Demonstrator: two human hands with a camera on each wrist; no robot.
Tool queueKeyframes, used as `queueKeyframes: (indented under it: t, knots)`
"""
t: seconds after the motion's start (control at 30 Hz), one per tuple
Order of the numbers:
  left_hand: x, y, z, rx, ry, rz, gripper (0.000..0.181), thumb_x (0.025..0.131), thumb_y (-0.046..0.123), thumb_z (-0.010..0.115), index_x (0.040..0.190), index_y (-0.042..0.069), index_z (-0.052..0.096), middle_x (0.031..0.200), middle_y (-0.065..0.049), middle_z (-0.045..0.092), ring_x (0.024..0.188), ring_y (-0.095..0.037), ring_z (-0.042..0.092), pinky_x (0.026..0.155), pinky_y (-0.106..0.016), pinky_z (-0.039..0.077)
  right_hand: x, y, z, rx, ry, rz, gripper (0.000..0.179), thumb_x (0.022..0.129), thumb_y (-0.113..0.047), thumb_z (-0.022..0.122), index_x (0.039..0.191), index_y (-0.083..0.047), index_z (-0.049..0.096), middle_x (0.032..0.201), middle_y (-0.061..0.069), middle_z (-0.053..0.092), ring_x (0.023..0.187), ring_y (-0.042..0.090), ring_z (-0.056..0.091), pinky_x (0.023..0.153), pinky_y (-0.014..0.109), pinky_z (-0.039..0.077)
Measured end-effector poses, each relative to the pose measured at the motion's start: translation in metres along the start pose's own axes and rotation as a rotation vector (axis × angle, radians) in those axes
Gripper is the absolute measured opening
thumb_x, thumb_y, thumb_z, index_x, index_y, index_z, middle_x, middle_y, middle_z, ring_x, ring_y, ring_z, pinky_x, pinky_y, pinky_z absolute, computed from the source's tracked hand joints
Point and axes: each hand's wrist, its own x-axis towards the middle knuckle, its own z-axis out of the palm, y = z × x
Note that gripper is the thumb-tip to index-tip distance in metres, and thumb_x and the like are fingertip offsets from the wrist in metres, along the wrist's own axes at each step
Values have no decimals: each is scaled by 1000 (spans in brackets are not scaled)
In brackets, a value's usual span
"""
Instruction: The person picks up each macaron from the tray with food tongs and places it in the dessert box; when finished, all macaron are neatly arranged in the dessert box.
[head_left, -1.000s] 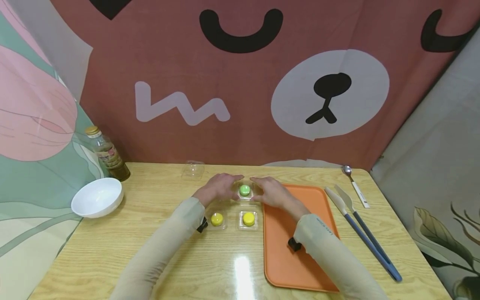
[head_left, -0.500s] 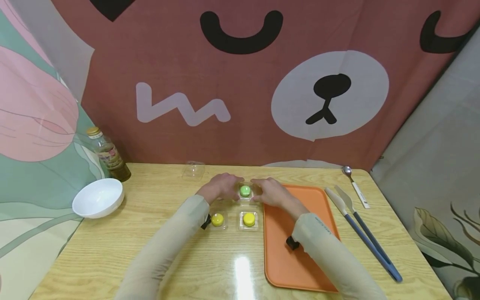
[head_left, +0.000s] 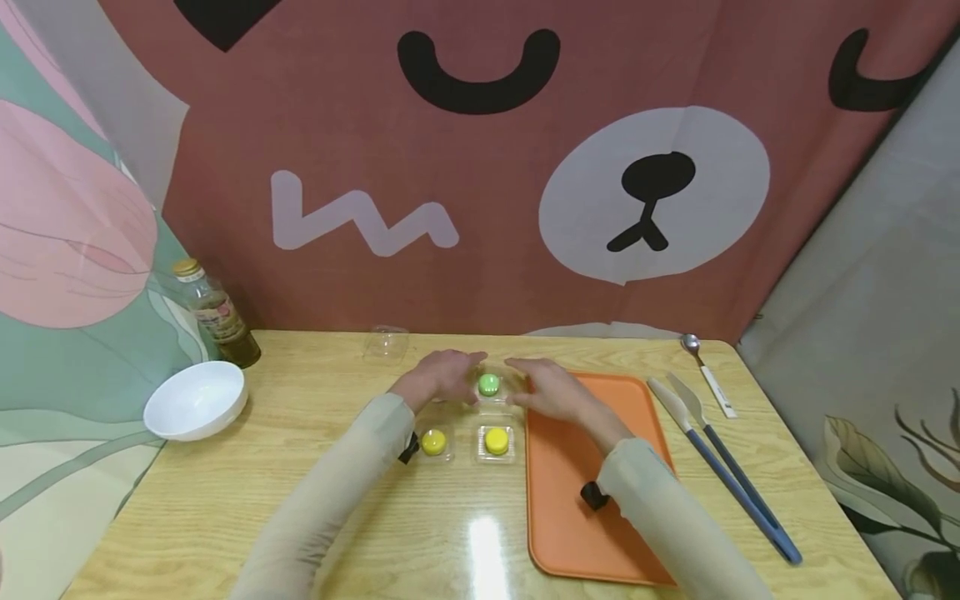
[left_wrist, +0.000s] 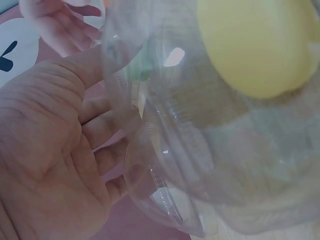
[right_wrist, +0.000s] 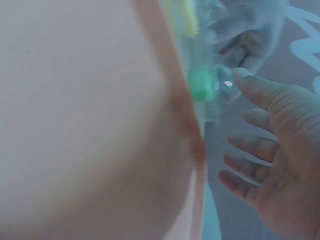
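A round green macaron-like piece sits in a small clear plastic case between my hands. My left hand is at the case's left side, fingers extended and slightly bent; whether they touch it cannot be told. On the other side my right hand is held apart from it, its spread fingers gripping nothing in the right wrist view. Nearer me are two yellow pieces, the left one under a clear lid by my left wrist, the right one in another clear case. My left hand partly hides another clear case.
An orange tray lies under my right forearm. Two blue-handled knives and a spoon lie to its right. At the left stand a white bowl and a bottle. An empty clear lid is near the back edge.
My right hand has drawn slightly right, away from the green piece's case. The left hand has barely moved, and the cases stay in place.
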Motion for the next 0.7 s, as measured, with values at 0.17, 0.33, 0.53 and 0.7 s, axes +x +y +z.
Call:
queueKeyframes:
  t: [0.17, 0.33, 0.53, 0.7]
  knots:
    - [-1, 1, 1, -12, 17, 6, 99, 83, 38, 83, 162, 21, 26, 152, -6, 54, 138, -29, 52, 117, -48, 40, -18, -4, -7, 28, 12, 4, 62, 96, -34, 71, 150, -11, 51, 149, 7, 57, 137, 31, 54, 113, 54, 44]
    - [-5, 0, -2, -11, 29, 13, 98, 84, 38, 82, 162, 22, 26, 155, -10, 50, 141, -31, 49, 117, -49, 40, -36, -11, -7, 24, -29, -41, 65, 94, -36, 73, 150, -12, 51, 147, 6, 59, 134, 29, 57, 109, 51, 48]
    - [-11, -10, -10, -51, 98, 21, 88, 88, 39, 78, 161, 23, 31, 156, -9, 49, 143, -31, 47, 115, -50, 42, -50, -22, 0, -13, -79, -91, 73, 89, -40, 78, 150, -11, 51, 145, 9, 60, 133, 31, 56, 112, 52, 45]
    - [-16, -27, -19, -110, 234, 22, 77, 93, 43, 71, 158, 19, 37, 156, -7, 49, 142, -32, 49, 112, -51, 45, -56, -28, 5, -26, -107, -43, 76, 87, -41, 80, 152, -16, 49, 148, 7, 57, 137, 30, 52, 114, 51, 43]
